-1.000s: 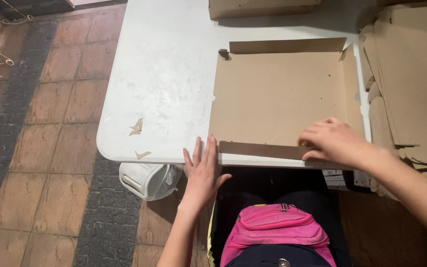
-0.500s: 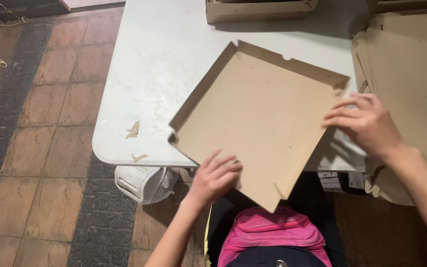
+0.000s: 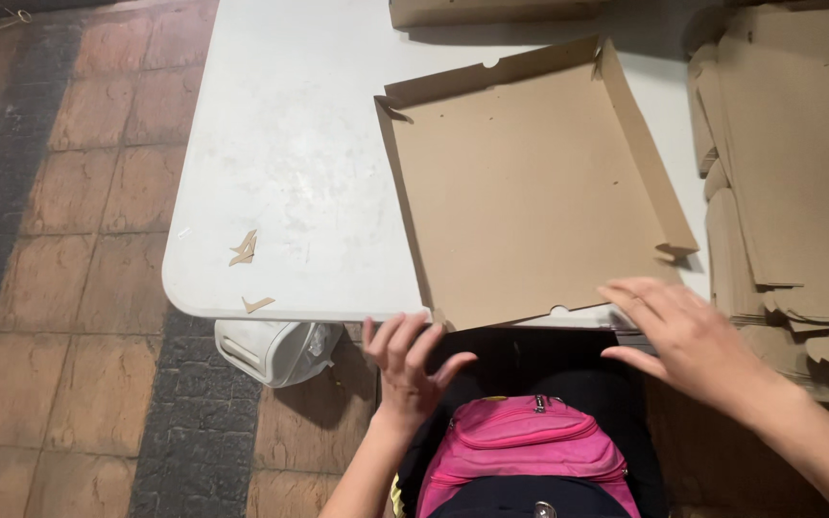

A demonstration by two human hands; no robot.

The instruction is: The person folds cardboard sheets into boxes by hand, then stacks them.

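A shallow brown cardboard tray [image 3: 525, 182] with folded-up side walls lies on the white table [image 3: 290, 163], turned slightly askew, its near edge at the table's front. My left hand [image 3: 407, 364] hovers just below the tray's near left corner, fingers spread, holding nothing. My right hand [image 3: 683, 336] is at the tray's near right corner, fingers apart, close to or just touching the edge; I cannot tell which.
A stack of flat cardboard sheets [image 3: 798, 163] fills the table's right side. Another cardboard box [image 3: 491, 11] sits at the far edge. Small cardboard scraps [image 3: 244, 249] lie near the front left. A pink backpack [image 3: 530, 451] is on my lap; a white container [image 3: 275, 350] stands under the table.
The tray, lifted and rotated half a second ago with both hands gripping it, now lies back on the table. Both hands have let go and pulled back toward the near edge.
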